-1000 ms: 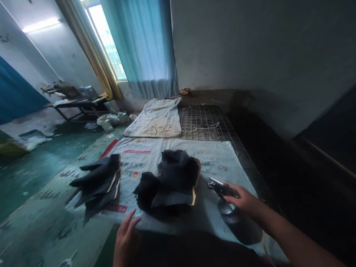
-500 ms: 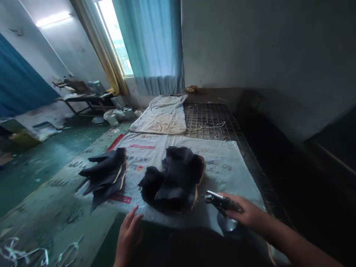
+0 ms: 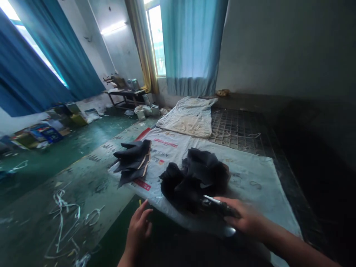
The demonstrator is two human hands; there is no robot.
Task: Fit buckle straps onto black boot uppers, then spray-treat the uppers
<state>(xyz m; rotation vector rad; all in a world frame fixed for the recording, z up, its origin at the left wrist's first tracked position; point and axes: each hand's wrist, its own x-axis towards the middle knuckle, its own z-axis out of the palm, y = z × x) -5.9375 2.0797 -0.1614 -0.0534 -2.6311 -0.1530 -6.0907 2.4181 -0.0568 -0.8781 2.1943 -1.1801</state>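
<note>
In my right hand is a plier-like hand punch with a bright metal upper jaw and dark handles. Its jaws are at the near edge of a heap of black fabric pieces; blur hides whether they touch. A small round shiny thing shows just below that hand. My left hand is raised at the table's near side, fingers apart and holding nothing. Left of the heap lies a fanned stack of black pieces with tan edges. Both lie on a white printed sack sheet.
A crumpled pale sack lies at the far end, beside a dark wire grid. Loose white string is on the green surface at left. A bench with equipment stands by the far wall, and cartons line the left wall.
The view has turned left, so everything sits farther right. My right hand has brought the punch up to the black heap, which has changed shape. My left hand stays open.
</note>
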